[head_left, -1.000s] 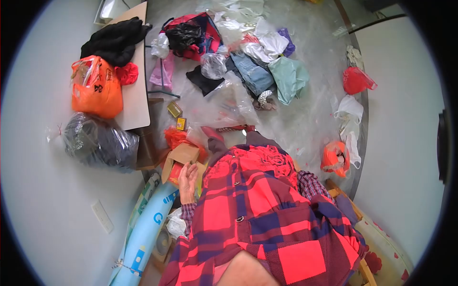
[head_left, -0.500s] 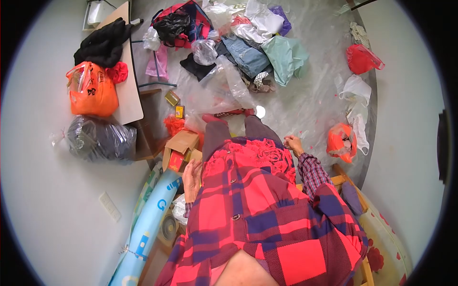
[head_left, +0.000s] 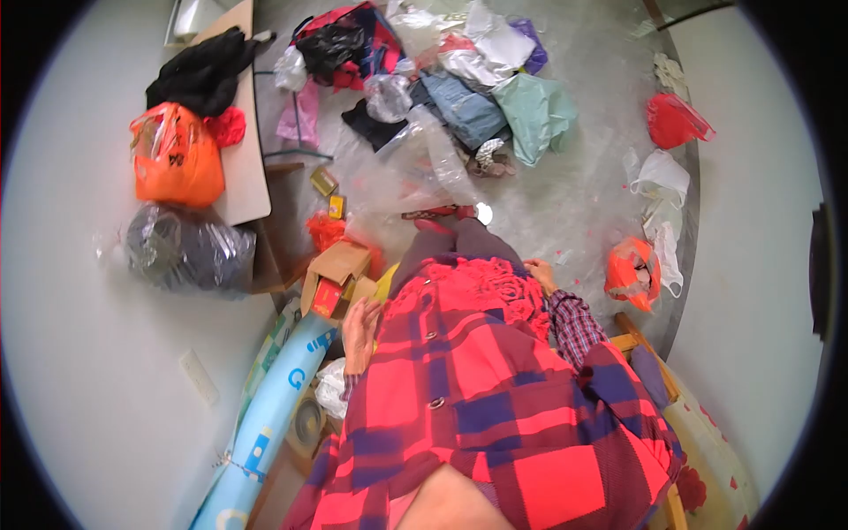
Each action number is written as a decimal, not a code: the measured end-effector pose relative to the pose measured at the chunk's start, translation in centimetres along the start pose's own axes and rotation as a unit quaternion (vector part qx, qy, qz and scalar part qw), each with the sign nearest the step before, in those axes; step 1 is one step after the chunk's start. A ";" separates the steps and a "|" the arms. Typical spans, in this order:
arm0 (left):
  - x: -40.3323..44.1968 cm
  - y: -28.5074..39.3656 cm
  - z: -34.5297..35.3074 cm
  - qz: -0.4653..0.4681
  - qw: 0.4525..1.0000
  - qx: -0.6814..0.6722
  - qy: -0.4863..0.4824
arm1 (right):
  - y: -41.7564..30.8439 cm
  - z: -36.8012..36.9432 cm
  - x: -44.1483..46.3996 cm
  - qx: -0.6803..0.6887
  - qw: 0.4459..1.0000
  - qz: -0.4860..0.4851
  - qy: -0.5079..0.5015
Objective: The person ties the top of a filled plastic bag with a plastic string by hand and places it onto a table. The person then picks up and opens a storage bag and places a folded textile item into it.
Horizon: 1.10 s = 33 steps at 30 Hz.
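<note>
My left hand (head_left: 360,334) is raised beside the red plaid jacket (head_left: 503,397), its fingers apart and nothing in it. Just beyond it stands an open cardboard box (head_left: 339,265) with a red packet (head_left: 327,297) inside. My right hand (head_left: 541,274) lies at the other side of my lap, by the dark trousers (head_left: 477,238); its fingers are partly hidden, and I cannot make out whether it holds anything. A blue patterned roll (head_left: 283,389) leans below the box, close to my left hand.
Clothes and bags lie on the floor ahead, among them jeans (head_left: 464,110) and a green bag (head_left: 534,119). An orange bag (head_left: 179,159) sits on the table (head_left: 243,181) at left. Another orange bag (head_left: 632,272) and a red bag (head_left: 676,122) lie at right.
My right hand has come into view at the right side of my lap. My legs have moved closer together since half a second ago, and the camera view has shifted slightly.
</note>
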<state>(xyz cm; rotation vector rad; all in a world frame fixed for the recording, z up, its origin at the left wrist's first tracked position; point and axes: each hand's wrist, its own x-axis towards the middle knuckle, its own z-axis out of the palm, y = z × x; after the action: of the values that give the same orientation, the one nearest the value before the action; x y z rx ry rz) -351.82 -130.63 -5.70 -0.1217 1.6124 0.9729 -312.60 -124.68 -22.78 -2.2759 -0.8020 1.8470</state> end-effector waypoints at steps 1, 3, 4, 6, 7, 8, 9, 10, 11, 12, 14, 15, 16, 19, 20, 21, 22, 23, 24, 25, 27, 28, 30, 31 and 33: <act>0.1 0.2 0.2 -0.004 1.000 0.013 -0.004 | -0.5 -0.1 -0.4 -0.005 1.000 -0.019 0.008; 0.8 0.9 -0.5 -0.005 1.000 0.010 -0.020 | -0.7 0.0 -2.3 -0.027 0.998 -0.058 0.010; 1.0 1.1 -0.2 0.001 1.000 0.019 -0.014 | 0.2 -0.4 -2.4 -0.069 0.996 -0.059 -0.002; 1.6 0.9 -0.8 -0.002 1.000 0.009 -0.011 | 2.4 -1.3 -3.7 -0.126 0.990 -0.070 -0.009; 2.0 0.4 -0.8 -0.007 1.000 0.006 -0.013 | 3.3 -2.0 -4.5 -0.143 0.986 -0.082 -0.009; 2.5 -0.5 -0.9 -0.019 1.000 0.001 -0.018 | 4.6 -2.6 -5.5 -0.154 0.986 -0.062 0.000; 2.6 -0.9 -0.7 -0.021 1.000 -0.005 -0.014 | 5.4 -3.2 -6.1 -0.166 0.985 -0.043 0.009; 3.0 -0.7 -1.0 -0.038 0.999 0.001 -0.016 | 7.5 -5.9 -7.5 -0.179 0.983 -0.041 0.007; 3.0 -0.9 -1.3 -0.052 0.998 0.008 -0.016 | 9.6 -8.7 -8.6 -0.180 0.983 -0.040 0.003; 3.2 -1.3 -1.7 -0.061 0.998 0.010 -0.014 | 11.2 -11.3 -9.5 -0.181 0.983 -0.038 -0.003; 3.0 -1.7 -2.3 -0.065 0.998 0.001 -0.002 | 12.6 -14.9 -10.0 -0.181 0.983 -0.037 -0.016; 2.9 -2.0 -2.4 -0.064 0.998 0.004 0.001 | 12.3 -15.6 -9.5 -0.180 0.983 -0.038 -0.023; 2.6 -2.1 -2.5 -0.064 0.998 -0.005 0.013 | 11.7 -15.7 -8.3 -0.177 0.983 -0.041 -0.031; 1.1 -2.6 -2.6 -0.053 0.997 -0.032 0.045 | 8.8 -13.6 -3.5 -0.168 0.983 -0.045 -0.054; 0.7 -3.3 -2.7 -0.052 0.996 -0.040 0.052 | 7.4 -11.9 -1.4 -0.163 0.984 -0.046 -0.060; 0.1 -4.3 -2.9 -0.052 0.994 -0.066 0.072 | 5.2 -9.3 0.5 -0.160 0.984 -0.046 -0.066; -0.6 -5.3 -3.1 -0.051 0.991 -0.091 0.090 | 2.8 -9.1 0.9 -0.167 0.982 -0.047 -0.071; -1.5 -6.3 -3.3 -0.052 0.990 -0.096 0.093 | -1.5 -8.2 1.3 -0.133 0.989 0.004 -0.059; -2.5 -7.4 -3.3 -0.053 0.986 -0.113 0.109 | -5.0 -7.3 1.8 -0.097 0.993 0.054 -0.042; -3.0 -8.2 -2.9 -0.051 0.983 -0.131 0.118 | -7.1 -7.0 2.8 -0.102 0.993 0.025 -0.056; -4.7 -10.0 -1.2 -0.044 0.976 -0.152 0.149 | -9.8 -7.3 5.6 -0.093 0.992 -0.022 -0.081; -5.3 -11.6 0.1 -0.041 0.972 -0.156 0.171 | -11.0 -7.6 6.6 -0.103 0.989 -0.042 -0.095; -6.0 -14.0 2.4 -0.051 0.962 -0.138 0.228 | -12.7 -7.8 8.2 -0.105 0.986 -0.069 -0.111; -6.6 -13.6 0.6 -0.079 0.958 -0.125 0.246 | -14.2 -6.0 5.5 -0.150 0.977 -0.128 -0.084; -6.8 -16.9 4.8 -0.079 0.949 -0.121 0.280 | -13.8 -8.4 7.4 -0.163 0.966 -0.190 -0.072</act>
<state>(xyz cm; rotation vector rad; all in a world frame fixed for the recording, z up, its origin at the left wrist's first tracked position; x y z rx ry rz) -336.60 -141.33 -8.47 -0.7426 1.9465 1.0654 -308.39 -107.43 -21.60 -1.9704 -1.5442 1.8186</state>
